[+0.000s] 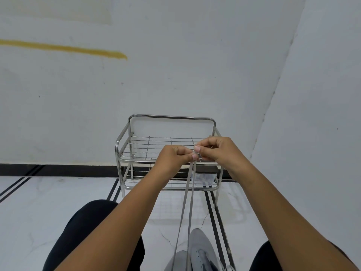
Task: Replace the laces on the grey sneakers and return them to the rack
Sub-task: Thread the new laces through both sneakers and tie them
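white marble floor [58, 212] with black inlay lines meets a pale wall [175, 55] marked by a yellow streak [78, 49]. against the wall stands a two-tier steel wire rack [125, 153]. both hands are raised in front of it: the left hand [173, 159] and right hand [216, 151] have fingers curled, pinching the ends of a grey lace [187, 192]. its two strands run down to the grey sneakers [201, 249] on the floor between the person's knees.
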